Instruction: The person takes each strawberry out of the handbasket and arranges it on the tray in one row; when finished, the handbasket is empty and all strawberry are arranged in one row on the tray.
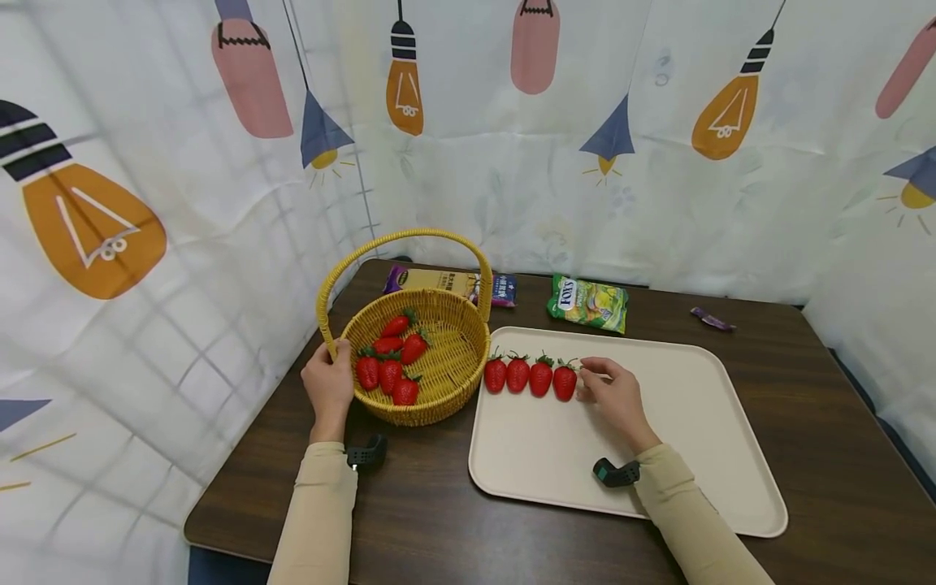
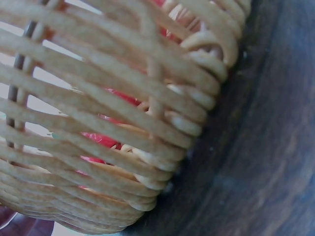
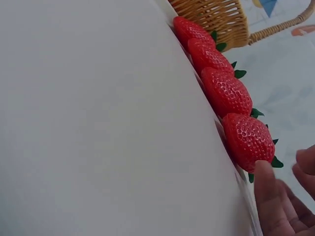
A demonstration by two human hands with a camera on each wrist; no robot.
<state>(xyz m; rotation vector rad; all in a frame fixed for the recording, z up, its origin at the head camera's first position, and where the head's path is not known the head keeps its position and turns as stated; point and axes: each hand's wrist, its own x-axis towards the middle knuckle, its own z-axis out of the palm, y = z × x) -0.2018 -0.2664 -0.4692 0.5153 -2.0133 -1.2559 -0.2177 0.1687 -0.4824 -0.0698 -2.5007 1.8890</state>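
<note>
A yellow wicker basket [image 1: 461, 382] with a tall handle holds several red strawberries [image 1: 390, 374]. My left hand [image 1: 329, 380] grips its left rim by the foot of the handle; in the left wrist view the woven wall [image 2: 108, 98] hides most of that hand. Several strawberries stand side by side in a row along the upper left of the beige tray [image 1: 585, 463], leaves away from me. Beside the rightmost strawberry [image 1: 565, 382] is my right hand [image 1: 617, 402]. In the right wrist view a fingertip is at that strawberry's [image 3: 248, 140] edge, with the other fingers loosely bent and apart from it.
Behind the basket lie a gold and purple snack packet [image 1: 439, 281] and a blue packet [image 1: 504, 290]. A green candy bag [image 1: 588, 304] is beyond the tray, and a small purple wrapped sweet [image 1: 712, 319] lies farther right. A patterned curtain [image 1: 497, 187] hangs behind the dark table [image 1: 431, 504].
</note>
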